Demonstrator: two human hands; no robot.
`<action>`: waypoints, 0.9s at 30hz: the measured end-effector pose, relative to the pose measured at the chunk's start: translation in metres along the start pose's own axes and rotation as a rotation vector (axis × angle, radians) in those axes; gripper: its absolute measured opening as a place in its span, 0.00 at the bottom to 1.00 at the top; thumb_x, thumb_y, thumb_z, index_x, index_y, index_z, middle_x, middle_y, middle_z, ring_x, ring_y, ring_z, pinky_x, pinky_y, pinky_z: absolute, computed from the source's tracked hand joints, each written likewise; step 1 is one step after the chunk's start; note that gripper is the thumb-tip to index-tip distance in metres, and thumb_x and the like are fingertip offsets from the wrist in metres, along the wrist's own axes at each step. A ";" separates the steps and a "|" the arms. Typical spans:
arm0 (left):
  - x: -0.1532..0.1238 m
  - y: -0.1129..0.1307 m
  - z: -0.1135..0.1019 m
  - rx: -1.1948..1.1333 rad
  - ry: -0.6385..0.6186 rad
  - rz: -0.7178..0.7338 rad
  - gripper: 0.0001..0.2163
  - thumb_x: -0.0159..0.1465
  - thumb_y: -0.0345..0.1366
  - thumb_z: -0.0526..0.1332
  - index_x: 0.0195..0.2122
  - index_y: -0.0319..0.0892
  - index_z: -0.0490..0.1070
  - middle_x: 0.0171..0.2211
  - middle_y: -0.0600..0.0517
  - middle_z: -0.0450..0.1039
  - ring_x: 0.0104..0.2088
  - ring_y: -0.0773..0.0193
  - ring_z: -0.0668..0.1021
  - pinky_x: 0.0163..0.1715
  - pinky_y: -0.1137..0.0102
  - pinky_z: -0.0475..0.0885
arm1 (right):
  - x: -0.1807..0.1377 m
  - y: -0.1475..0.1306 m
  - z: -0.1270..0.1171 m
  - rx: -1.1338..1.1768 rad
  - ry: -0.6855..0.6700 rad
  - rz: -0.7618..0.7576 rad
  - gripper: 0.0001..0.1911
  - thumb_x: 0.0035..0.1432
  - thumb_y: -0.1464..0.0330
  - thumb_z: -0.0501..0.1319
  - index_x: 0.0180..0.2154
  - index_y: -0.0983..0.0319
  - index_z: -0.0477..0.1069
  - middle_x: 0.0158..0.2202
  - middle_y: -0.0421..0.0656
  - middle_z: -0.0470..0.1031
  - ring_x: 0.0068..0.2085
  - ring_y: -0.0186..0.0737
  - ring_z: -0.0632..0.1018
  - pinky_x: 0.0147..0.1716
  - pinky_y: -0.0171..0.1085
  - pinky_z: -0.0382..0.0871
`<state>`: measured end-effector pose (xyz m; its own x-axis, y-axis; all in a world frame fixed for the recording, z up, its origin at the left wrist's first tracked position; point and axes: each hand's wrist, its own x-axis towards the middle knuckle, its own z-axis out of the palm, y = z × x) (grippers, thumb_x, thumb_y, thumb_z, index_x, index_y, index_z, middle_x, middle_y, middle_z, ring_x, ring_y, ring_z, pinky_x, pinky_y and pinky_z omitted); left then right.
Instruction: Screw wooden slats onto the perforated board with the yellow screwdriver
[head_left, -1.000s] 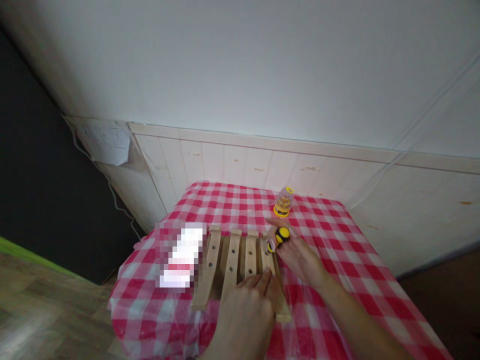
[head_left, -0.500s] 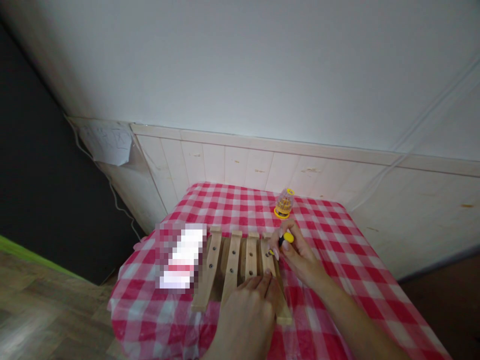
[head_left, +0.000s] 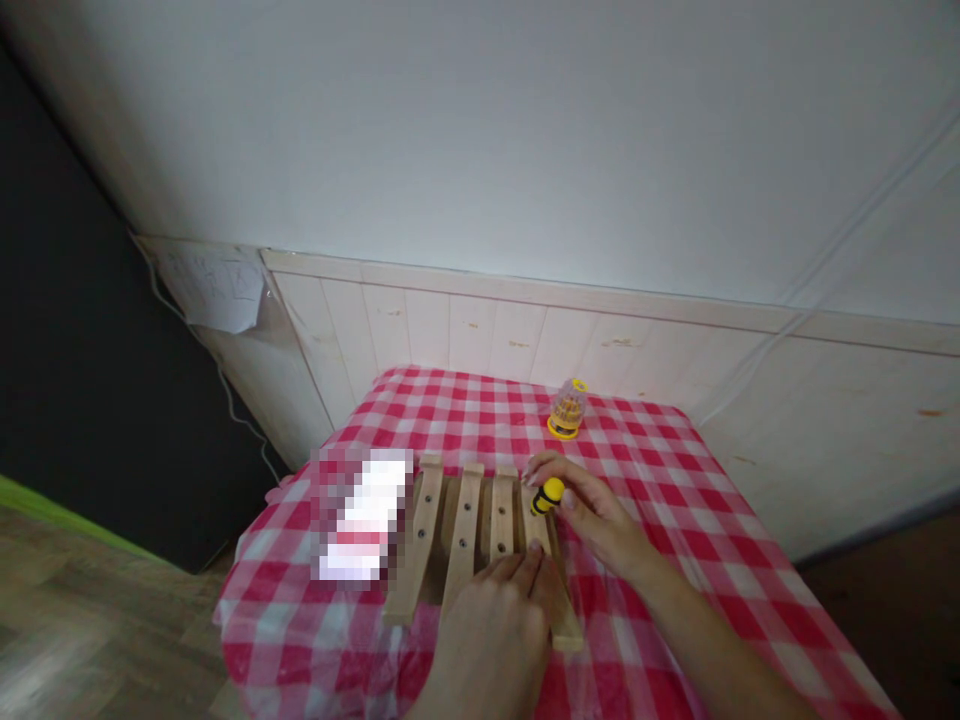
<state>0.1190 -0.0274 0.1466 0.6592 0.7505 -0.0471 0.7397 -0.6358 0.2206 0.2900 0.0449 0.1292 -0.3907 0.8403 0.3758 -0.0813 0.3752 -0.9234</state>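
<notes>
A wooden slatted piece (head_left: 466,525), with several pale slats and dark screw heads, lies on the table. My left hand (head_left: 499,620) rests on its right-hand slats, fingers stretched out and lying flat, covering part of them. A short yellow-and-black screwdriver (head_left: 549,494) stands tilted at the upper screw of the rightmost slat. My right hand (head_left: 589,505) has its thumb and fingers around the screwdriver's handle. The tip and that screw are mostly hidden.
A clear bit case with a yellow base (head_left: 568,410) stands toward the back of the table. Left of the wood lies a blurred-out white object (head_left: 367,520). A red-and-white checked tablecloth (head_left: 457,410) covers the table, which meets a panelled wall (head_left: 480,325).
The screwdriver's handle has swung left and more upright over the slat. My right hand's fingers have shifted left around it. My left hand stays in place.
</notes>
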 end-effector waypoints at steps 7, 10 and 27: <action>0.001 0.000 -0.001 -0.060 -0.006 -0.027 0.23 0.66 0.18 0.60 0.63 0.30 0.74 0.63 0.34 0.72 0.60 0.48 0.81 0.58 0.62 0.79 | 0.001 -0.003 0.004 -0.003 0.053 -0.047 0.18 0.62 0.47 0.68 0.40 0.54 0.79 0.44 0.45 0.75 0.48 0.44 0.79 0.50 0.42 0.73; 0.001 0.000 -0.001 -0.070 -0.013 -0.028 0.24 0.66 0.18 0.59 0.64 0.28 0.72 0.64 0.33 0.71 0.60 0.49 0.81 0.58 0.62 0.79 | 0.001 -0.004 0.006 0.099 0.140 -0.041 0.16 0.60 0.52 0.72 0.37 0.54 0.72 0.40 0.41 0.79 0.43 0.41 0.81 0.45 0.39 0.74; -0.001 0.003 -0.010 -0.130 -0.097 -0.092 0.28 0.64 0.17 0.56 0.67 0.28 0.68 0.68 0.35 0.66 0.64 0.49 0.77 0.62 0.61 0.75 | 0.007 -0.011 0.004 0.337 0.441 -0.038 0.20 0.65 0.44 0.64 0.42 0.53 0.74 0.27 0.36 0.76 0.28 0.38 0.76 0.31 0.38 0.74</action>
<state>0.1196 -0.0281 0.1575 0.6045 0.7793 -0.1650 0.7775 -0.5321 0.3352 0.2847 0.0458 0.1414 0.0329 0.9400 0.3397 -0.4048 0.3233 -0.8554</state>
